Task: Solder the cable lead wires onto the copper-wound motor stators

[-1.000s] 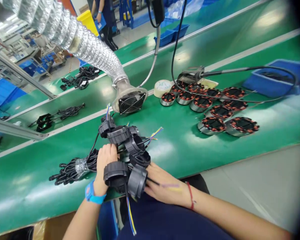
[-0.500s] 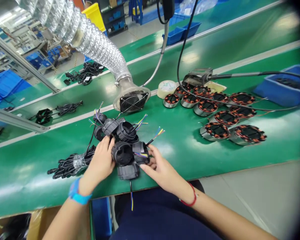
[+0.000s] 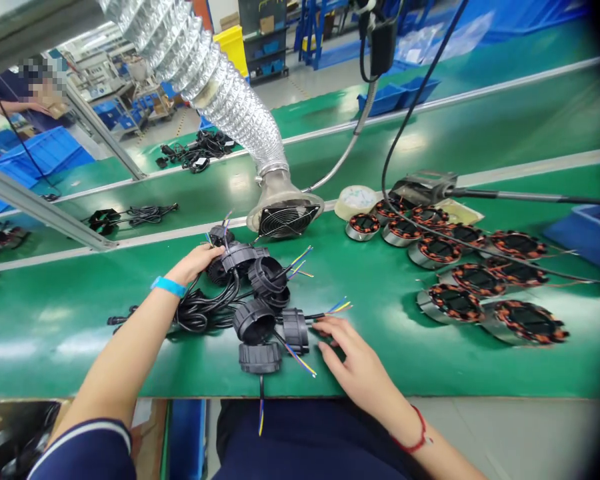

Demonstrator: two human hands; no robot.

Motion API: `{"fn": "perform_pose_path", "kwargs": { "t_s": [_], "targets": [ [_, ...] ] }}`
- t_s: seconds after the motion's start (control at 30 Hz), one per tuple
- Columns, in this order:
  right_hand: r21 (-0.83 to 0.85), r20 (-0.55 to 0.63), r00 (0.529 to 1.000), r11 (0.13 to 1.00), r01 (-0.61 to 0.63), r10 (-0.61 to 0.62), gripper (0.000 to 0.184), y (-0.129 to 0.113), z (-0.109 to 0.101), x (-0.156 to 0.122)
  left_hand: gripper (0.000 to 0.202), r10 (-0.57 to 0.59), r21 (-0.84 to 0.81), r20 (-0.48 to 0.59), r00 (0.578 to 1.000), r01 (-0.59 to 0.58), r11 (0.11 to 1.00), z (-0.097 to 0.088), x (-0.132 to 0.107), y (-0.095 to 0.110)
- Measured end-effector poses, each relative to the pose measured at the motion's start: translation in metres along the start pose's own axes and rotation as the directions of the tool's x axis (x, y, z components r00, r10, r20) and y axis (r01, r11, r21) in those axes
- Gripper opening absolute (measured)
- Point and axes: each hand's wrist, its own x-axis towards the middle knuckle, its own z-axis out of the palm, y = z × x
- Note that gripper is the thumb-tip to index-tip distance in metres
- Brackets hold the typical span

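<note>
A bundle of several black round plastic housings (image 3: 260,293) with black cables and coloured wire ends lies on the green bench (image 3: 370,280) in front of me. My left hand (image 3: 196,261), with a blue wristband, reaches to the far end of the bundle and touches the rearmost housing with curled fingers. My right hand (image 3: 355,357), with a red string at the wrist, rests open and flat on the bench just right of the nearest housings, fingertips by the coloured wire ends (image 3: 340,308).
A silver flexible duct ends in a small fan (image 3: 285,217) behind the bundle. Several copper-wound stators (image 3: 460,267) lie at the right under a black cable, with a tape roll (image 3: 356,199) and a blue bin (image 3: 590,230) nearby. More cable bundles lie on the far belts.
The bundle has been set down and spread on the bench. My left hand moved from its near side to its far end. My right hand came off the housings and lies flat.
</note>
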Motion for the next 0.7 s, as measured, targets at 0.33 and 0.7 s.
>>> {"fn": "perform_pose_path", "kwargs": {
  "t_s": [0.33, 0.7],
  "targets": [
    [-0.036, 0.008, 0.999, 0.999, 0.034, -0.034, 0.019, 0.004, 0.008, 0.002, 0.039, 0.137, -0.212, 0.073, 0.988, -0.119, 0.970, -0.028, -0.066, 0.068],
    [0.205, -0.478, 0.862, 0.976, -0.077, 0.168, 0.019, -0.014, -0.024, 0.045, 0.020, 0.173, -0.075, 0.536, 0.826, -0.157, 0.985, -0.002, -0.085, 0.105]
  ]
}}
